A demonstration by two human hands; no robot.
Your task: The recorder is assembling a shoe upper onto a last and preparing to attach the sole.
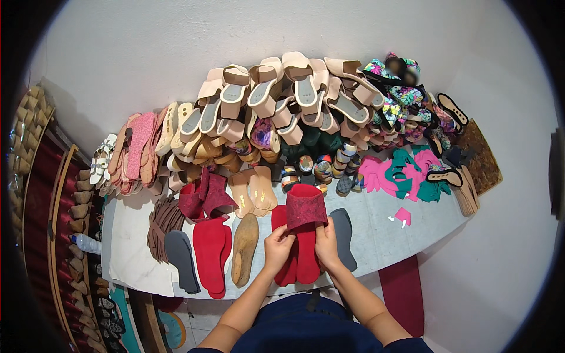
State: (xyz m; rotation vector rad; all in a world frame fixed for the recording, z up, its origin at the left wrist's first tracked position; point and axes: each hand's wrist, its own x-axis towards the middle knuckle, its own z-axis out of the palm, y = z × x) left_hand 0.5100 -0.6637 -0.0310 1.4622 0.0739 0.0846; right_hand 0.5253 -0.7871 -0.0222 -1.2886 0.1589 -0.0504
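Note:
Both hands hold a dark red patterned sandal upper [306, 213], a curved band with a bright red lining, above the near edge of the table. My left hand [279, 250] pinches its lower left edge; my right hand [326, 244] grips the lower right edge. Beneath the band lie red insoles [306, 262], partly hidden by it and my hands. Grey soles [341, 238] rest just right of my right hand. To the left are a tan shoe last [244, 252], more red insoles [209, 256] and dark grey soles [182, 259]. Similar red uppers [215, 200] lie farther back.
Stacked beige heeled sandals [306, 88] line the wall behind the table [376, 247]. Beige insoles [254, 189], brown strips [163, 229] and pink and green cut pieces [406, 176] lie in front. Shelves of shoe lasts [79, 226] and a plastic bottle [87, 243] are at left.

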